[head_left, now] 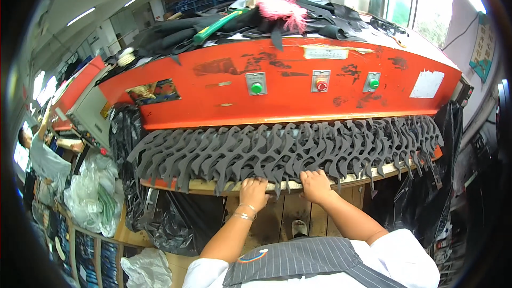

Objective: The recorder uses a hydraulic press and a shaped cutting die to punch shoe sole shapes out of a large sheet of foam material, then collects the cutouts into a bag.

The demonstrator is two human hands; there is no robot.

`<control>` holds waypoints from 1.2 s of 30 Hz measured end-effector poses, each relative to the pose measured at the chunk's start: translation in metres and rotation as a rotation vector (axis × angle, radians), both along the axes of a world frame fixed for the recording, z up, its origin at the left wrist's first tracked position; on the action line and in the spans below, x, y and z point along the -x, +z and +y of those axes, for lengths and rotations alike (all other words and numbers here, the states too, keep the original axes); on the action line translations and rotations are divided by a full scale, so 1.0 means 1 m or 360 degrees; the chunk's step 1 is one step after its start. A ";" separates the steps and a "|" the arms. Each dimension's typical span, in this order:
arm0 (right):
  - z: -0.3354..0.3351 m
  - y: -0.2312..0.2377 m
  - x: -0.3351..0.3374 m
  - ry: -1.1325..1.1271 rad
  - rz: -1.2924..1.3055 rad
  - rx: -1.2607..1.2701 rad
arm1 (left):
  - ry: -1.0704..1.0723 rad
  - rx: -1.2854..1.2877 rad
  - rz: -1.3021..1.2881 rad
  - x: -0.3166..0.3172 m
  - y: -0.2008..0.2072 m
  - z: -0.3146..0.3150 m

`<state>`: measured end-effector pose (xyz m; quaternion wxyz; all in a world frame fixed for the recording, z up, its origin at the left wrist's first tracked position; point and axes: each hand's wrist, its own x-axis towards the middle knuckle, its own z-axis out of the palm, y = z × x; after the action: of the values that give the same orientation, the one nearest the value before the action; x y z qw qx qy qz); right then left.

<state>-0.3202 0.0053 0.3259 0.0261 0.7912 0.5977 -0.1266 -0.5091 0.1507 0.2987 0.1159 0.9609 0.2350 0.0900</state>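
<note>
While dark grey cut pieces (218, 154) are lying in a wide, lattice-like band across the middle of the frame, the person's left hand (253, 192) is resting at their near edge, just left of the lower centre. Its fingers are bending, partly closed, over the pale front edge of a board (389, 170) that is carrying the pieces. The right hand (316, 185) is sitting at the same edge, right of centre, its fingers curling forward and its thumb pointing leftward. Whether either hand is gripping the board or the pieces, or only pressing on them, I cannot tell, as the palms are facing away.

Behind the pieces, a red machine (288, 104) is spanning the upper middle, its front bearing two green buttons (256, 88) with a red button (321, 85) between them. On top, black cloth (341, 18) and a pink fluffy duster (280, 12) are lying. Clear plastic bags (90, 202) are bunching at the lower left, and a co-worker (48, 157) is standing at the far left.
</note>
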 end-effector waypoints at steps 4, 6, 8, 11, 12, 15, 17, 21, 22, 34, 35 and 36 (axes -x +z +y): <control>-0.012 -0.020 0.032 -0.0230 -0.0163 -0.0171 | 0.0058 0.0026 0.0260 0.018 -0.005 -0.009; -0.017 -0.029 0.039 -0.0258 -0.0199 -0.0275 | 0.0128 0.0029 0.0279 0.020 0.002 -0.015; -0.023 -0.030 0.041 -0.0272 -0.0206 -0.0341 | 0.0188 0.0037 0.0274 0.022 0.010 -0.024; -0.020 -0.027 0.047 -0.0298 -0.0201 -0.0272 | 0.0246 0.0079 0.0325 0.026 0.014 -0.026; -0.019 -0.025 0.048 -0.0307 -0.0201 -0.0246 | 0.0251 0.0067 0.0323 0.027 0.012 -0.028; -0.025 -0.024 0.054 -0.0308 -0.0177 -0.0160 | 0.0243 0.0105 0.0412 0.029 0.006 -0.035; -0.023 -0.020 0.051 -0.0284 -0.0152 -0.0175 | 0.0268 0.0101 0.0411 0.027 0.002 -0.033; -0.017 -0.012 0.028 -0.0194 -0.0123 -0.0217 | 0.0263 0.0127 0.0425 0.010 0.015 -0.025; -0.016 -0.014 0.020 -0.0149 -0.0108 -0.0206 | 0.0223 0.0146 0.0501 0.001 0.014 -0.021; 0.094 -0.038 -0.220 -0.0173 0.0827 -0.0871 | -0.0495 0.1170 -0.0195 -0.162 -0.001 0.094; 0.114 -0.041 -0.244 -0.0246 0.0639 -0.0854 | -0.0540 0.1006 -0.0377 -0.199 -0.014 0.106; 0.141 -0.043 -0.257 -0.0264 0.0473 -0.0834 | -0.0529 0.0822 -0.0562 -0.229 -0.030 0.118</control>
<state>-0.0628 0.1463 0.2832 -0.2769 0.7899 0.5407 -0.0842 -0.2796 0.2686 0.2684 0.4068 0.8946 0.0669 0.1724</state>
